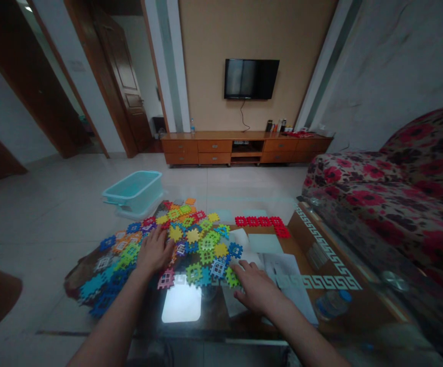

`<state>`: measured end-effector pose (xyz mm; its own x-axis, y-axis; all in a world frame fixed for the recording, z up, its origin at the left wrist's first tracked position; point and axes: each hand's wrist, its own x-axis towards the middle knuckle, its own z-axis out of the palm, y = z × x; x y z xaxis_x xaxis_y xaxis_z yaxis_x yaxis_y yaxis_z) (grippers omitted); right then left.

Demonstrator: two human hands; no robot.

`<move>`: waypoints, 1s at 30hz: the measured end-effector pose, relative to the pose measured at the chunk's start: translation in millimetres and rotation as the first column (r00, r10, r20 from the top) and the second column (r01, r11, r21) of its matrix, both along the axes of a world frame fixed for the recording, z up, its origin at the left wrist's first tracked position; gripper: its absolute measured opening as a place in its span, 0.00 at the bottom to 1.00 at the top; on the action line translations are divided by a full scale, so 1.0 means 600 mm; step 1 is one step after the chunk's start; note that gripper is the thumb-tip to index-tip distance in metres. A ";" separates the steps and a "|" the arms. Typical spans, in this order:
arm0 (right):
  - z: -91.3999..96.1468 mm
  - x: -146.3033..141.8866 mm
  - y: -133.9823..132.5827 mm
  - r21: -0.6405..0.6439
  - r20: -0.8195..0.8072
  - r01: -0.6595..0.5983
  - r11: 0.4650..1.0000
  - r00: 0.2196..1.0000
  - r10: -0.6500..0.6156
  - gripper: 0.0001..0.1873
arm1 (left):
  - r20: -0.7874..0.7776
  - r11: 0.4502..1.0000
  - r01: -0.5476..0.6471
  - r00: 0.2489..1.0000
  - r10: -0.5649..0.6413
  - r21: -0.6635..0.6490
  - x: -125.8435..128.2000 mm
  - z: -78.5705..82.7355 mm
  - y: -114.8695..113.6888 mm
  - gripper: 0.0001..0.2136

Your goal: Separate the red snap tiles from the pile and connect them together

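A large loose heap of interlocking plastic grid tiles in green, yellow, blue, red and orange covers the left part of a glass-topped table. My left hand rests on the tiles at the heap's left side, its fingers pressing down with no tile lifted. My right hand lies at the heap's lower right edge, fingertips touching or just beside a green tile. Sheets of paper lie under and beyond it. A row of joined red tiles sits at the far side.
A plastic water bottle lies by the table's right side. A turquoise plastic tub stands on the tiled floor beyond the table. A floral sofa runs along the right, and a wooden TV cabinet stands against the far wall.
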<state>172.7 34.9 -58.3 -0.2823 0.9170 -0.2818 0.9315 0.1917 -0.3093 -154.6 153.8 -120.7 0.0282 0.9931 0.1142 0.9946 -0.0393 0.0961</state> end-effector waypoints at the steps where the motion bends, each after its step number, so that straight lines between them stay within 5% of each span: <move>1: 0.000 0.000 0.000 0.000 0.000 -0.002 1.000 1.000 0.002 0.35 | -0.002 1.000 -0.005 1.000 0.005 -0.004 0.003 0.000 0.002 0.29; 11: 0.002 -0.004 0.009 0.012 0.026 0.002 1.000 1.000 -0.002 0.32 | 0.003 1.000 -0.021 1.000 0.021 0.018 0.026 0.002 0.003 0.29; 15: 0.002 -0.011 0.009 0.016 0.048 0.008 1.000 0.999 -0.008 0.31 | 0.045 0.988 0.003 0.999 -0.010 0.154 0.040 0.031 -0.004 0.24; 19: -0.001 -0.010 0.010 0.016 0.046 0.012 1.000 0.999 -0.012 0.30 | 0.276 0.962 -0.009 0.959 -0.069 0.273 0.064 0.075 -0.013 0.18; 24: -0.006 0.006 0.013 0.013 -0.015 0.001 1.000 1.000 0.000 0.29 | 0.658 0.974 -0.091 0.750 -0.069 0.206 0.100 0.106 -0.045 0.08; 30: 0.009 0.010 0.019 0.176 -0.315 0.057 0.983 0.949 0.001 0.25 | 0.966 1.000 -0.017 0.256 0.017 -0.013 0.155 0.108 -0.096 0.20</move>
